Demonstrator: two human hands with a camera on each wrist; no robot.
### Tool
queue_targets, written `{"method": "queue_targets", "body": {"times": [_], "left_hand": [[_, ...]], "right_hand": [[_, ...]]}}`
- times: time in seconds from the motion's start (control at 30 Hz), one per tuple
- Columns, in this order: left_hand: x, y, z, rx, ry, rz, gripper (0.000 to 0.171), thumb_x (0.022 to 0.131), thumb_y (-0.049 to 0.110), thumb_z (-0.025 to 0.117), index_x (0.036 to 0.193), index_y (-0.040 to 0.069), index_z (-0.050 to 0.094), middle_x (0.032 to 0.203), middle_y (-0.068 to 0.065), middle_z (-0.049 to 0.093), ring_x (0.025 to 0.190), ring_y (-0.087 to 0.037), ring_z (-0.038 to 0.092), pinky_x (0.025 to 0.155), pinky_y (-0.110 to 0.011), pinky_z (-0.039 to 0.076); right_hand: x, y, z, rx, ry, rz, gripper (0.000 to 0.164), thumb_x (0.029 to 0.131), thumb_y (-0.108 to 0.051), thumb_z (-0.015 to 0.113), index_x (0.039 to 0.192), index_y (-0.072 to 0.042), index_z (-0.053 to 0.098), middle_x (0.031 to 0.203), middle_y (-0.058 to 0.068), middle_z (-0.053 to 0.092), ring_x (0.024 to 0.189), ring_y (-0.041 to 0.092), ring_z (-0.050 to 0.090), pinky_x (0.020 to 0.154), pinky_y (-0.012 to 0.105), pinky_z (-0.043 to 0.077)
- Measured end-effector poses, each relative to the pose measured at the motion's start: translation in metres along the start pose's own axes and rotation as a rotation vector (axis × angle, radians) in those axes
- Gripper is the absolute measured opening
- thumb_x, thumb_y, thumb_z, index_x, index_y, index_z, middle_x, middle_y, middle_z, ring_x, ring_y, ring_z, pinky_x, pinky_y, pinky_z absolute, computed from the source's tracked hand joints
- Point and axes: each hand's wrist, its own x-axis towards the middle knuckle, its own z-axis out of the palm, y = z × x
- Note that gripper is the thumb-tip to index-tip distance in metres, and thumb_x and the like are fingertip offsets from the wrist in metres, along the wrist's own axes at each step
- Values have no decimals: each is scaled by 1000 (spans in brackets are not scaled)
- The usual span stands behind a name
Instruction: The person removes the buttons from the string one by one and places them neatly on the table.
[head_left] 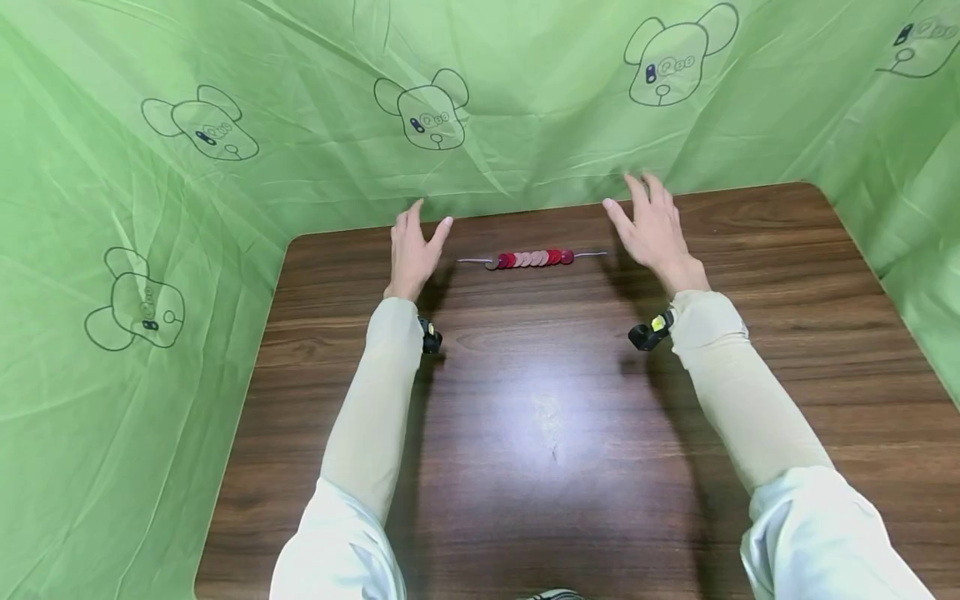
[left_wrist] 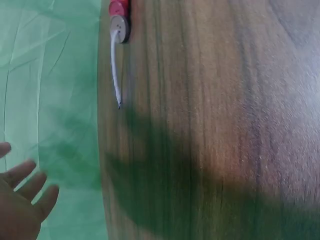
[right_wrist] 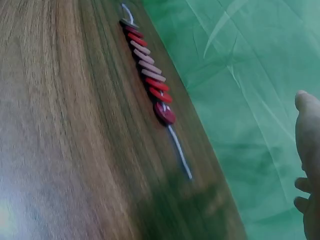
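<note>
A string of buttons (head_left: 531, 259) lies near the back edge of the table, its red, pink and dark discs overlapping in a row. White cord sticks out at both ends, as the right wrist view shows with the lower cord end (right_wrist: 180, 151). Left of the string my left hand (head_left: 412, 254) hovers with fingers spread, touching nothing; a grey button (left_wrist: 119, 28) and cord end show in the left wrist view. Beyond the other end, my right hand (head_left: 654, 229) is held in the air, fingers extended and apart from the cord.
The brown wood-grain table (head_left: 540, 500) is bordered by green cloth (head_left: 525, 167) printed with bear-head outlines, rising at the back and both sides. A small black camera (head_left: 649, 332) is strapped at the right wrist, another (head_left: 431, 337) at the left.
</note>
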Motion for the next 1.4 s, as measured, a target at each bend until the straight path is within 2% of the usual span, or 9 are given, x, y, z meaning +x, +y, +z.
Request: {"method": "queue_targets", "body": {"times": [0.1, 0.23, 0.37, 0.47, 0.63, 0.8, 0.93, 1.13, 1.4], "left_hand": [[1, -4, -1, -136, 15, -6, 70, 91, 59, 51, 142, 13, 41, 133, -9, 51, 123, -22, 47, 106, -37, 40], [3, -10, -1, -317, 6, -35, 49, 94, 43, 58, 127, 8, 55, 116, -9, 63, 105, -22, 59, 89, -30, 49], [3, -17, 2, -465, -34, -113, 27, 95, 27, 60, 115, 8, 63, 107, -11, 67, 101, -31, 60, 81, -32, 52], [3, -22, 9, -516, -58, -154, 21, 94, 19, 62, 110, 6, 65, 101, -13, 68, 98, -38, 60, 78, -36, 53], [1, -26, 22, -414, -104, -157, 23, 93, 21, 64, 111, 7, 66, 98, -5, 65, 92, -34, 61, 72, -27, 50], [0, -28, 33, -312, -170, -124, 24, 93, 25, 63, 112, 11, 66, 109, -6, 64, 97, -21, 57, 81, -27, 46], [-1, -31, 39, -247, -196, -71, 22, 93, 23, 64, 111, 10, 67, 110, -9, 63, 100, -21, 56, 88, -32, 46], [-1, -33, 47, -164, -190, 40, 19, 90, 18, 67, 106, 8, 70, 108, -12, 60, 103, -24, 53, 90, -35, 45], [-3, -33, 52, -50, -180, 73, 16, 86, 22, 72, 100, 13, 73, 110, -11, 56, 108, -27, 44, 99, -39, 35]], "right_hand": [[0, 7, 2, 97, 51, -29, 64, 98, -50, 40, 148, -11, 34, 152, 17, 29, 141, 34, 26, 117, 53, 21], [-2, 18, 7, 258, 146, -58, 50, 95, -39, 55, 132, -6, 54, 132, 17, 52, 121, 29, 48, 105, 46, 39], [-4, 28, 12, 350, 187, -17, 44, 92, -37, 61, 123, -5, 61, 121, 13, 59, 113, 27, 53, 97, 44, 44], [-4, 35, 16, 395, 181, 37, 46, 91, -39, 63, 122, -6, 61, 121, 12, 61, 112, 25, 54, 96, 37, 45], [-5, 45, 28, 428, 131, 103, 49, 88, -44, 66, 122, -9, 61, 119, 9, 63, 101, 17, 56, 85, 18, 43], [-7, 50, 41, 397, 89, 101, 48, 87, -45, 67, 120, -10, 63, 119, 8, 63, 99, 17, 55, 82, 19, 40], [-6, 52, 49, 393, 71, 81, 43, 86, -42, 69, 117, -11, 65, 117, 10, 63, 98, 17, 56, 81, 19, 40], [-4, 55, 58, 341, 13, 58, 37, 86, -35, 71, 113, -10, 67, 115, 10, 59, 101, 20, 54, 87, 28, 42], [1, 57, 63, 247, -90, -12, 20, 82, -16, 76, 98, -5, 71, 119, 14, 51, 116, 31, 42, 102, 45, 33]]}}
